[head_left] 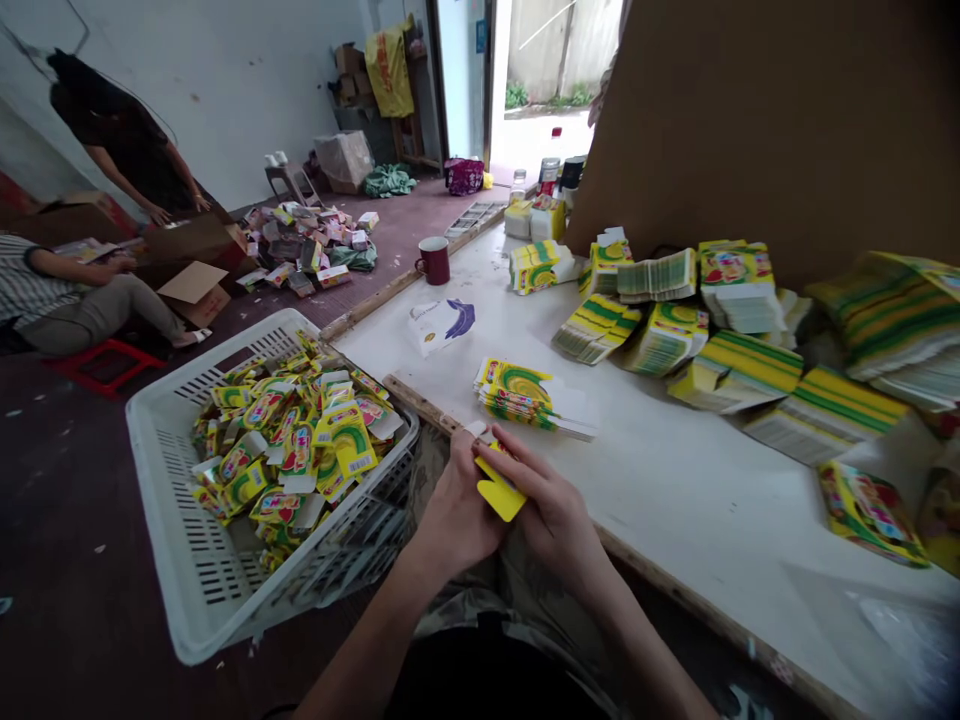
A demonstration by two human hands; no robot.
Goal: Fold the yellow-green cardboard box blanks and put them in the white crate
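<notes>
Between both hands, over the table's near edge, is a small yellow carton (504, 492) with a flap sticking out toward me. My left hand (463, 500) grips its left side, fingers curled. Along the other side, my right hand (551, 505) presses its fingers on the carton, hiding much of the print. Just beyond the hands, a stack of flat yellow-green cartons (517, 390) lies on the white table (675, 510). At my left stands a white plastic basket (154, 480) with many folded cartons (296, 440) heaped inside.
More stacks of flat cartons (667, 335) line the table's far side below a brown board (765, 120). A dark red mug (435, 262) and a white packet (442, 325) stand farther back. Two people (120, 130) are at the left among boxes and a floor pile (311, 245).
</notes>
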